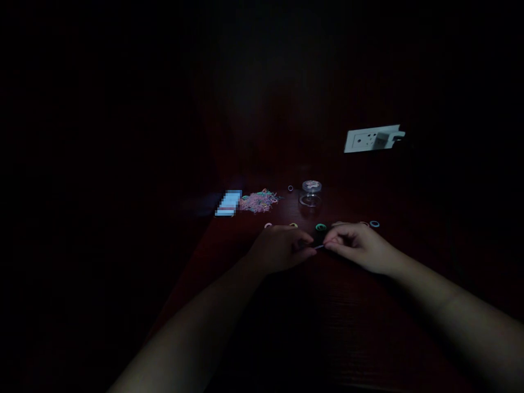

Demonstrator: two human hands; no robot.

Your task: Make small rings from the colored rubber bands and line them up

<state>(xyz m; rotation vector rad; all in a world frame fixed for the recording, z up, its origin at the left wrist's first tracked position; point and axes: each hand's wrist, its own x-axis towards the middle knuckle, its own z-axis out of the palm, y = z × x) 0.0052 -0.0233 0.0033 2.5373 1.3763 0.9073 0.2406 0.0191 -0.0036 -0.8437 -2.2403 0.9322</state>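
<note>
In dim light, my right hand (pixel 364 248) pinches a thin pale band (pixel 319 247) between its fingers, low over the dark red counter (pixel 344 305), on the near side of a green ring (pixel 317 227). The band's long axis runs left to right between my hands, its left end at my left hand (pixel 278 248), whose fingers look narrowly parted; I cannot tell if they grip.
</note>
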